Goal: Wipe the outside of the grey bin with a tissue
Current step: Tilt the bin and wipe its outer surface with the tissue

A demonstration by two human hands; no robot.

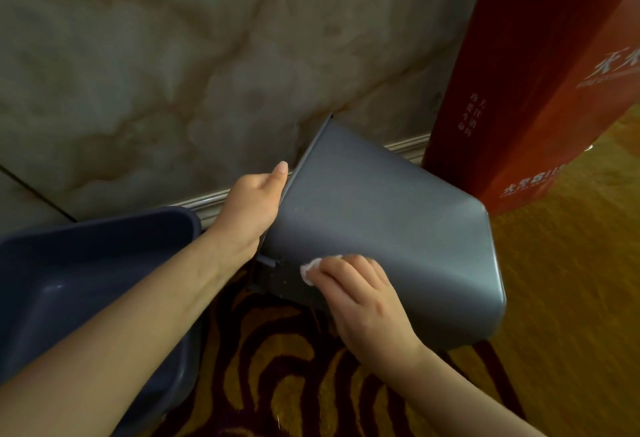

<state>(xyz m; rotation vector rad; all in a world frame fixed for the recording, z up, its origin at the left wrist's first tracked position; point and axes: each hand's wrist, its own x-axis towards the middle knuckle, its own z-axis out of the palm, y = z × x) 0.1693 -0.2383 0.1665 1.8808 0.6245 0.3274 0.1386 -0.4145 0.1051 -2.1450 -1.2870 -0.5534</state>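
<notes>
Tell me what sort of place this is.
Likely an indoor room, perhaps a hotel or home: gold-and-maroon swirl-patterned carpet, marble-look stone wall with moulded skirting, and a tall red paper shopping bag beside the tilted grey plastic bin.

Blue tub (104, 228): on your near left, a dark blue plastic basin, open side up.
Red bag (519, 90): on your far right, a tall paper bag with pale lettering, upright near the wall.
Wall (173, 55): marbled beige stone ahead of you.
Skirting (207, 199): pale moulded strip along the wall's foot.
Carpet (294, 367): gold with dark red swirls, nearest you.
</notes>
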